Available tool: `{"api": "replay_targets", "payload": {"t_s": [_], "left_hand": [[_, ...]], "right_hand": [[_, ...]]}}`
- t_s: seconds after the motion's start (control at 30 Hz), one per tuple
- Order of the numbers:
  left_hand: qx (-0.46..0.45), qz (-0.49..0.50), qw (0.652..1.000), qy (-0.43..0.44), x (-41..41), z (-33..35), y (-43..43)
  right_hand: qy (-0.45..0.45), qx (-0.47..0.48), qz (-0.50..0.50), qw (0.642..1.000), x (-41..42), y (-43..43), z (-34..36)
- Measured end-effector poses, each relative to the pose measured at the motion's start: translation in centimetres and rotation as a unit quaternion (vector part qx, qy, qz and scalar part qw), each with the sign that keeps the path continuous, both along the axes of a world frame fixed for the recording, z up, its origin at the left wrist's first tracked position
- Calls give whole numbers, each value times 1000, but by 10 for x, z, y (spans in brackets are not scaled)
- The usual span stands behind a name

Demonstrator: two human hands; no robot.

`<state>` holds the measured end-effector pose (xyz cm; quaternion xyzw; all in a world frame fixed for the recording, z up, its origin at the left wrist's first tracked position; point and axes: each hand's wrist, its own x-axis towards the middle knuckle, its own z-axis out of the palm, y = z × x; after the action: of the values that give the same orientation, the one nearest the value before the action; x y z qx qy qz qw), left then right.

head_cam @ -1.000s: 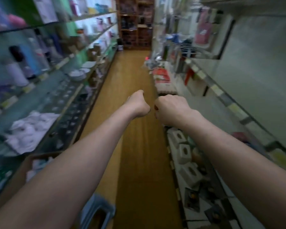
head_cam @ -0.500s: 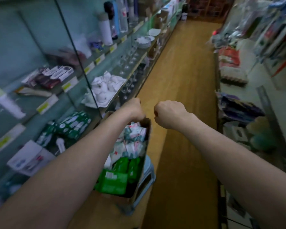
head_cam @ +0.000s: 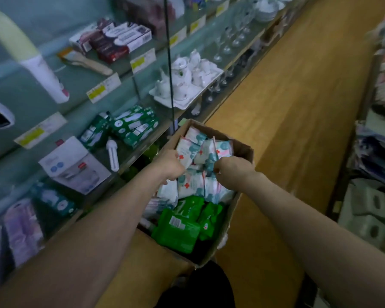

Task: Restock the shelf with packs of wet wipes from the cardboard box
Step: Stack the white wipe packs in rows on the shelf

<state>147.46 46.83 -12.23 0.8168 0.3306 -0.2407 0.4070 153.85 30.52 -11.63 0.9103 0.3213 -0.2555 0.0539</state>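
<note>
Pickup step, head view: left hand (head_cam: 169, 163) and right hand (head_cam: 232, 172) hover curled over white packs (head_cam: 192, 152) inside the box (head_cam: 245, 151); whether they grip, I cannot tell. Next, probably: secure packs, lift them left onto the shelf (head_cam: 140, 150).

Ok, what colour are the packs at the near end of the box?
The packs are green; head view shows them.

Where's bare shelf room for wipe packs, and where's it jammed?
Bare glass between the white bottle and the wooden scoop, behind the yellow price tags. A narrower strip between the green boxes and the glass divider. Crowded: white carton and bulb beside the green boxes; the cardboard box is full.
</note>
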Motion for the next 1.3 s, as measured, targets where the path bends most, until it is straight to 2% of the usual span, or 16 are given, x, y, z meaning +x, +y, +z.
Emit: {"api": "replay_targets", "payload": {"t_s": [0.17,0.37,0.53,0.73,0.77,0.83,0.87,0.9,0.93,1.0,1.03,1.07,1.1,1.13,1.2,1.3], "left_hand": [[-42,102,993,41,-3,-45,16],[-112,193,972,71,-3,-89,14],[-160,246,953,76,-4,-113,13],[-175,291,938,71,-1,-126,12],[-164,298,938,65,0,-127,13],[-152,323,933,47,-2,-129,16],[-178,352,918,41,-2,-128,16],[-228,383,894,41,-2,-125,16],[-285,402,869,40,0,-121,16],[-336,411,847,21,1,-116,12],[-319,415,852,0,1,-116,11],[-281,417,864,-25,0,-118,12],[-237,416,877,-44,-1,-120,12],[-194,414,888,-57,-2,-122,13],[-139,417,896,-68,-5,-123,14],[-99,400,908,-73,-9,-124,14]], "right_hand": [[77,-9,-4,997,18,24,-62],[148,6,-88,985,28,35,-115],[200,81,-220,951,31,48,-140],[300,111,-295,900,29,57,-149],[313,134,-318,885,33,54,-146],[376,206,-388,816,42,48,-135],[418,235,-417,772,47,45,-129],[449,251,-427,744,51,44,-125],[462,254,-419,739,54,43,-123],[441,240,-389,772,55,46,-120],[399,215,-361,815,54,47,-119],[328,172,-310,875,52,46,-118],[238,113,-237,935,50,44,-119],[149,49,-152,976,46,42,-120],[43,-54,-18,997,32,41,-122],[12,-163,64,985,17,46,-132]]}}
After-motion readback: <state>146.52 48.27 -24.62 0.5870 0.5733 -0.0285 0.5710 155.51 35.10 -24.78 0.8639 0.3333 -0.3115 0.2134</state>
